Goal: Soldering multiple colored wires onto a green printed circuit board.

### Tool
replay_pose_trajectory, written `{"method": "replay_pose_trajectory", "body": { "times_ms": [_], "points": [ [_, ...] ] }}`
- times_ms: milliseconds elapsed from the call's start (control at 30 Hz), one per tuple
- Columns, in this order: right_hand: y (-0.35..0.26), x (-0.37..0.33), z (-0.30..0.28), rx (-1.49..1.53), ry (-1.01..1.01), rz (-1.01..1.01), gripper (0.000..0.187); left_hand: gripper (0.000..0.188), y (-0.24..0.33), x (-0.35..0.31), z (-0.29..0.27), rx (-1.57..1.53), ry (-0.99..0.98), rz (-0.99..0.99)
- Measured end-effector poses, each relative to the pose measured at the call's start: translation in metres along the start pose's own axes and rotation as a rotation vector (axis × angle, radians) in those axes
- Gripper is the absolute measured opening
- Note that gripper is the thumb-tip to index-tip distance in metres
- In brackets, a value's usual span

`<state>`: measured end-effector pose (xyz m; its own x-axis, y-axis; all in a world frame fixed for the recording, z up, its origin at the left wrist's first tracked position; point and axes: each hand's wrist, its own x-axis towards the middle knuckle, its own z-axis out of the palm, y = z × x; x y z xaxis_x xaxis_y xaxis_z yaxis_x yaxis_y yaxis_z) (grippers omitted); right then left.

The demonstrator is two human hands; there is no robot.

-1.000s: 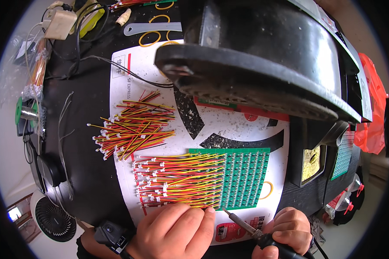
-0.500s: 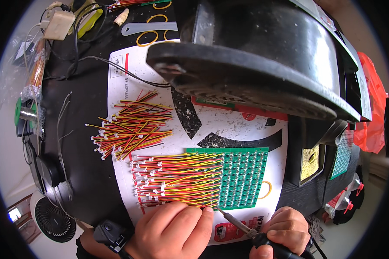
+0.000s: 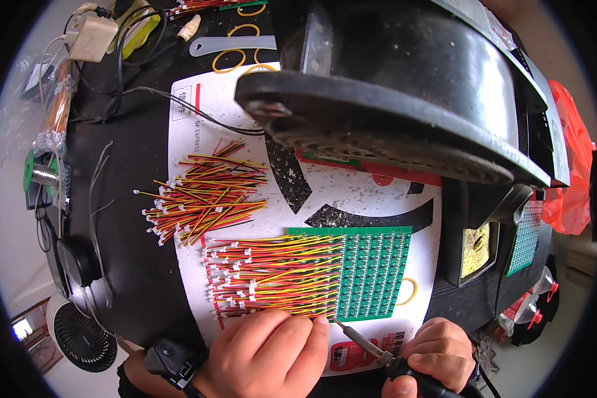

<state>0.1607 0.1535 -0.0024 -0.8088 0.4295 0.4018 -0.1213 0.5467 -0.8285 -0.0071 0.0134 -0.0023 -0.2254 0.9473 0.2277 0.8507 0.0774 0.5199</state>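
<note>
My right hand (image 3: 441, 351) is wrapped round the black handle of a soldering iron (image 3: 361, 339). Its tip touches down at the lower edge of a green circuit board panel (image 3: 375, 275), right beside my left fingertips. My left hand (image 3: 265, 351) is closed, knuckles up, pinching a connector wire at the end of the lowest row; the back of the hand hides most of that wire. Red, black and yellow wires (image 3: 278, 268) with white plugs lie in rows, their far ends on the panel's left part. A loose pile of similar wires (image 3: 209, 192) rests above them.
A big black round fan-like housing (image 3: 391, 113) overhangs the upper work area. To the right are a yellow sponge (image 3: 475, 252) in a holder and another green panel (image 3: 525, 239). A solder spool (image 3: 43, 174) and cables lie left. A rubber band (image 3: 406, 290) is beside the panel.
Both hands and the soldering iron stay almost in the same place. The view has shifted very slightly.
</note>
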Motion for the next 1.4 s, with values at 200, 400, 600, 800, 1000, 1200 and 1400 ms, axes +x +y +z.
{"method": "replay_pose_trajectory", "body": {
  "times_ms": [200, 400, 600, 800, 1000, 1200, 1400],
  "points": [
    [0.004, -0.008, 0.008, 0.041, 0.114, -0.062, 0.023, 0.010, 0.000, 0.000, -0.001, -0.013, -0.003, -0.002],
    [0.000, -0.004, 0.001, 0.002, 0.123, -0.072, 0.024, 0.013, -0.002, 0.001, 0.003, -0.016, 0.002, 0.041],
    [0.001, -0.007, 0.010, -0.010, 0.201, -0.112, 0.025, 0.019, -0.007, -0.005, 0.003, 0.000, -0.008, 0.075],
    [-0.013, -0.021, -0.011, -0.571, 0.512, -0.090, 0.036, 0.017, -0.003, -0.015, 0.003, 0.018, -0.011, 0.102],
    [0.005, 0.018, -0.035, -0.888, 0.370, -0.326, 0.038, 0.018, 0.001, -0.020, 0.002, 0.047, -0.045, 0.105],
    [0.008, 0.020, -0.027, -0.875, 0.436, -0.293, 0.042, 0.042, -0.008, 0.000, -0.009, 0.028, 0.046, 0.121],
    [0.013, 0.015, -0.032, -0.707, 0.328, -0.193, 0.047, 0.056, -0.014, 0.003, -0.009, 0.106, -0.137, 0.101]
  ]
}}
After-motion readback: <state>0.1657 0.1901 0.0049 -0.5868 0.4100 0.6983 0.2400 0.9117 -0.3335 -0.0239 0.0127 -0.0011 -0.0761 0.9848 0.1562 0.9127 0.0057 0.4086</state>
